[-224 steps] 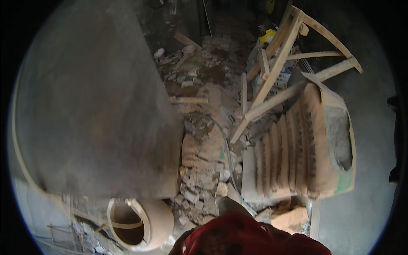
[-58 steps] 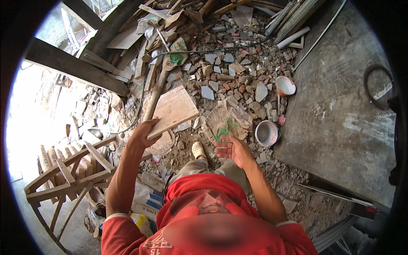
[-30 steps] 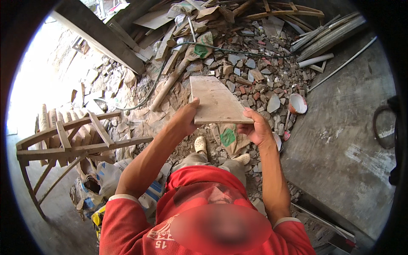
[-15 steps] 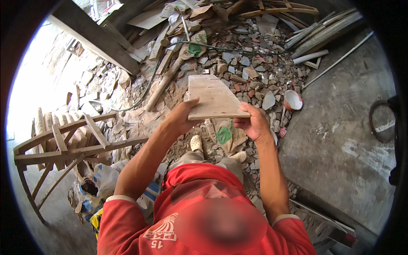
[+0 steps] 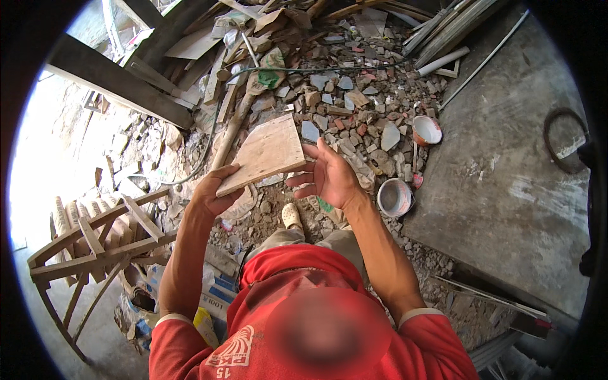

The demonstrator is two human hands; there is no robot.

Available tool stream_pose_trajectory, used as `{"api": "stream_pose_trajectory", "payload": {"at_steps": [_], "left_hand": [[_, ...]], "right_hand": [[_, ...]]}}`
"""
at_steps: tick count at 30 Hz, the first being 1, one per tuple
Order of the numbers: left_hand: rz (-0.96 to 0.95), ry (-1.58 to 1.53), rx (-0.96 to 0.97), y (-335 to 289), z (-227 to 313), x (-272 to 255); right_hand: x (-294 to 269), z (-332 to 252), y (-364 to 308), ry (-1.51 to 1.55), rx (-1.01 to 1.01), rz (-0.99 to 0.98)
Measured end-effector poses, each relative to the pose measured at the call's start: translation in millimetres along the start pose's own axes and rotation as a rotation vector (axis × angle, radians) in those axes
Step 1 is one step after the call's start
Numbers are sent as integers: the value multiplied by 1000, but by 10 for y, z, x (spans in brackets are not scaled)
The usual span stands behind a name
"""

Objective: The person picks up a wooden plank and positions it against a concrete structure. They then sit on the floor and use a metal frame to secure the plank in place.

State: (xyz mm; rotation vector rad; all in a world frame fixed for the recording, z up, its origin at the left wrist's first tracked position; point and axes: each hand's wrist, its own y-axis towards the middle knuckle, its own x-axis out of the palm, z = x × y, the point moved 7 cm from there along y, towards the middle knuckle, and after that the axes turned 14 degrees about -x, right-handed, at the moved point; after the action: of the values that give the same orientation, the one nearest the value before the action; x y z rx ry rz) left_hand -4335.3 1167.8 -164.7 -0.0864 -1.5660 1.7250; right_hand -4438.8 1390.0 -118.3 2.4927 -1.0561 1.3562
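A flat wooden board (image 5: 269,149) with a slanted side is held out in front of my body, tilted up toward the right. My left hand (image 5: 214,190) grips its lower left corner, thumb on top and fingers underneath. At the board's right edge, my right hand (image 5: 334,178) is open with its fingers spread. Its fingertips are close to that edge; whether they touch it I cannot tell.
Broken stone and brick rubble (image 5: 354,120) covers the ground ahead. A wooden trestle (image 5: 101,253) stands at left. Two small buckets, one grey-white (image 5: 395,197) and one orange-rimmed (image 5: 428,130), sit beside a concrete slab (image 5: 494,183). A dark hose (image 5: 297,69) crosses the rubble.
The board has moved left and turned, its right end now higher. My right hand has released its corner and opened. The grey-white bucket has come into view.
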Motion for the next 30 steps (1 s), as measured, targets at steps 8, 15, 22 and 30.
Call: {"api": "stream_pose_trajectory", "payload": {"at_steps": [8,15,22,30], "left_hand": [[-29,-11,64,-152,-44,62],[-19,-5,116,-64,-112,-174],[-138,-164,3,-192,-553,-787],[-145,-18,-96,-361,-943,-1315]], "right_hand": [[-7,95,1,-11,23,0],[43,158,43,-150,57,87],[792,551,199,-405,-60,-85],[1742,1469,642,-1220,-267,-452]]}}
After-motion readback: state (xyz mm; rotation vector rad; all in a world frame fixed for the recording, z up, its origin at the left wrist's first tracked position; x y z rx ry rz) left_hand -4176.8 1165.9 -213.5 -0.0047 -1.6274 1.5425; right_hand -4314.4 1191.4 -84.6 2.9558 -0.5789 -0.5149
